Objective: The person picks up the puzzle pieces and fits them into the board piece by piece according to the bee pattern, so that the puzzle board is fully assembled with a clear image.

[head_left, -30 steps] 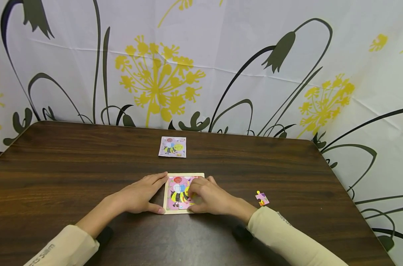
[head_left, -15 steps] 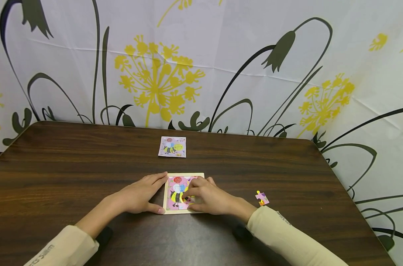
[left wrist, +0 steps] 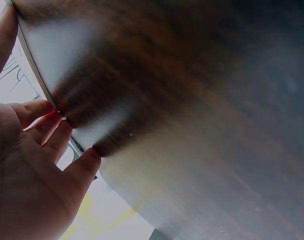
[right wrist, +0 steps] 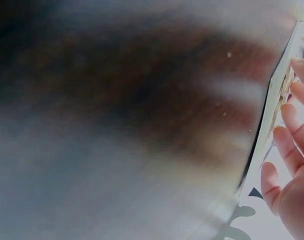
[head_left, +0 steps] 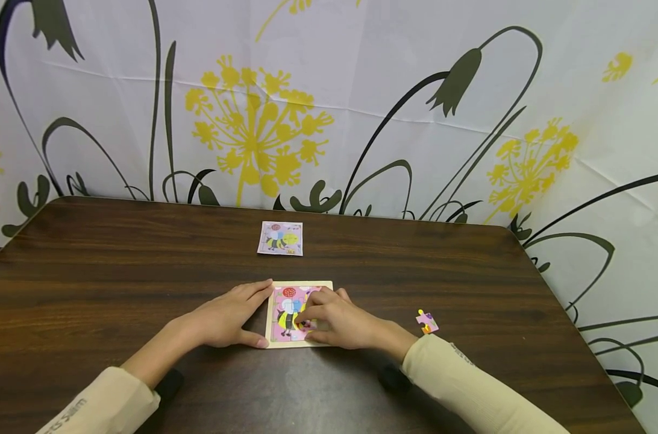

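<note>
On the table, a wooden puzzle board with a pale frame carries a pink bee picture of jigsaw pieces. My left hand touches the board's left side, fingers near its far corner and thumb at its near one; the left wrist view has this hand with its fingertips along the edge. Over the right half lies my right hand, its fingertips on the pieces and its thumb by the near edge. It hides that part of the puzzle. In the right wrist view its fingers are spread and lightly bent.
One loose jigsaw piece, pink with yellow and orange, lies on the brown table right of the right hand. Behind the board is a square picture card of the same bee. A flower-printed cloth hangs behind the table.
The right hand's fingertips have shifted slightly left across the pieces, uncovering a little of the picture between finger and thumb. The left hand, board and loose piece stay put.
</note>
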`<act>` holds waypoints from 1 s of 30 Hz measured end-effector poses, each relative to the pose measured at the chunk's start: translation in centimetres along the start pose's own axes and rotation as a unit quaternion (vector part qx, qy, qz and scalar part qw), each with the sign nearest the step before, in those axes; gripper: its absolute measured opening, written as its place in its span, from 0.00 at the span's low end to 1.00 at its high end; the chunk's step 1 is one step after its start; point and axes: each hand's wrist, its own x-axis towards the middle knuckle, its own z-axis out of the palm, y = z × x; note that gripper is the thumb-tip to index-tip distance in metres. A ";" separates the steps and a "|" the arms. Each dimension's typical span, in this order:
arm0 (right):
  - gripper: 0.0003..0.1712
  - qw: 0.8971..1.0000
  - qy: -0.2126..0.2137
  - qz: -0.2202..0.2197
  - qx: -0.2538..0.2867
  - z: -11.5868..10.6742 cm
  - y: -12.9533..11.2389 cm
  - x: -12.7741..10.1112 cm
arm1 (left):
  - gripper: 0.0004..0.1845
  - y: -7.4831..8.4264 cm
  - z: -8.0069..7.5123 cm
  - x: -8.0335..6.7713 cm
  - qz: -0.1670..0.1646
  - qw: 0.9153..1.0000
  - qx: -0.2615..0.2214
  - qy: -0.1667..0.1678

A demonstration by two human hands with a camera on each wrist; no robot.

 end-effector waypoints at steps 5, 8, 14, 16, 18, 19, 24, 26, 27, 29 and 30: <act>0.14 1.000 -0.003 -0.002 0.007 -0.1 -0.1 0.1 | 0.48 0.0 -0.1 0.0 0.000 1.000 -0.002 0.000; 0.14 1.000 -0.009 0.000 0.009 -0.2 -0.1 0.1 | 0.48 0.0 -0.1 0.0 0.000 1.000 -0.002 -0.001; 0.15 1.000 -0.013 -0.003 0.018 -0.3 0.1 0.1 | 0.48 -0.1 0.0 0.1 0.000 1.000 -0.003 -0.005; 0.14 1.000 -0.011 -0.004 0.018 -0.3 0.1 0.0 | 0.48 -0.1 0.0 0.1 0.000 1.000 -0.003 -0.004; 0.13 1.000 -0.010 -0.005 0.020 -0.4 0.1 0.0 | 0.48 -0.1 0.0 0.1 0.000 1.000 -0.002 -0.003; 0.13 1.000 -0.009 -0.005 0.020 -0.4 0.1 0.0 | 0.48 -0.1 -0.1 0.1 -0.001 1.000 -0.001 -0.002; 0.12 1.000 -0.012 -0.002 0.020 -0.4 0.0 0.1 | 0.48 -0.2 -0.1 0.1 0.001 1.000 0.000 0.000; 0.12 1.000 -0.013 -0.001 0.020 -0.4 0.1 0.1 | 0.48 -0.1 0.0 0.1 0.002 1.000 0.000 -0.002; 0.12 1.000 -0.014 0.000 0.020 -0.3 0.1 0.1 | 0.48 -0.1 0.0 0.1 0.001 1.000 -0.001 -0.003; 0.12 1.000 -0.014 0.001 0.021 -0.3 0.1 0.0 | 0.48 -0.1 0.0 0.1 0.000 1.000 -0.001 -0.005; 0.12 1.000 -0.015 0.001 0.022 -0.3 0.1 0.0 | 0.48 -0.1 0.0 0.1 -0.001 1.000 -0.002 -0.006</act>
